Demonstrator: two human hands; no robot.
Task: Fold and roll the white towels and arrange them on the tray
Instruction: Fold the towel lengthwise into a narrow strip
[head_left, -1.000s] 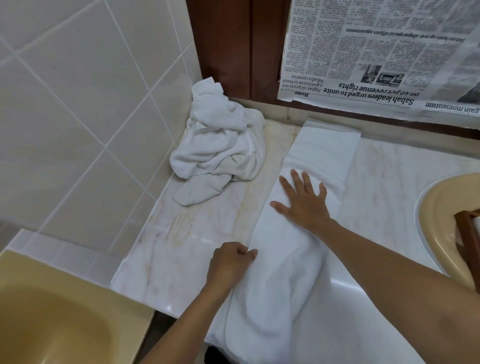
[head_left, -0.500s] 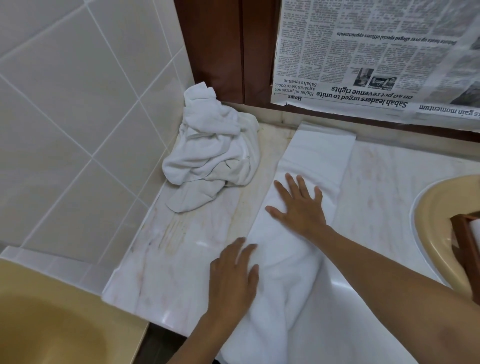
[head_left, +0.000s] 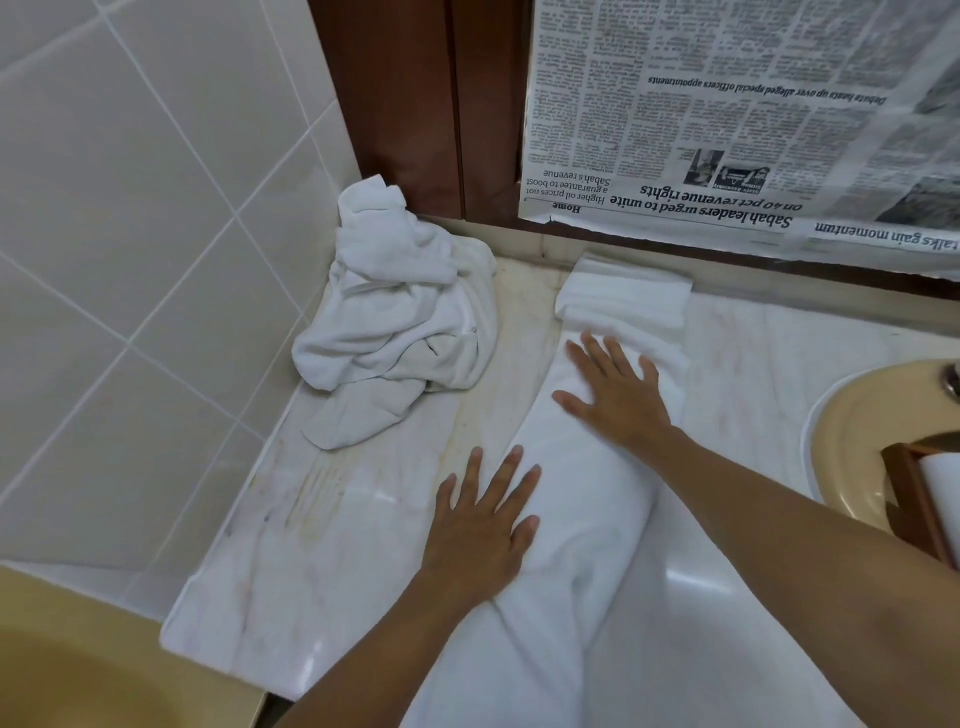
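Note:
A long white towel (head_left: 623, 301), folded into a narrow strip, lies lengthwise on the marble counter (head_left: 363, 499) and hangs over its near edge. My right hand (head_left: 613, 395) lies flat on the strip's middle with fingers spread. My left hand (head_left: 483, 530) rests flat on the strip's left edge nearer to me, fingers straight. A crumpled white towel (head_left: 400, 322) sits in the back left corner against the tiled wall. At the right edge, a brown wooden tray (head_left: 914, 509) shows partly, with a white rolled towel (head_left: 940, 473) in it.
A beige basin (head_left: 857, 431) is set into the counter on the right, under the tray. Another beige fixture (head_left: 78, 665) sits low at the left. Newspaper (head_left: 727, 114) covers the pane behind the counter. Tiled wall (head_left: 130, 260) closes the left side.
My left hand opened from gripping the towel's edge and now lies flat on it. My right hand stayed flat on the strip. The towel's far end has bunched slightly.

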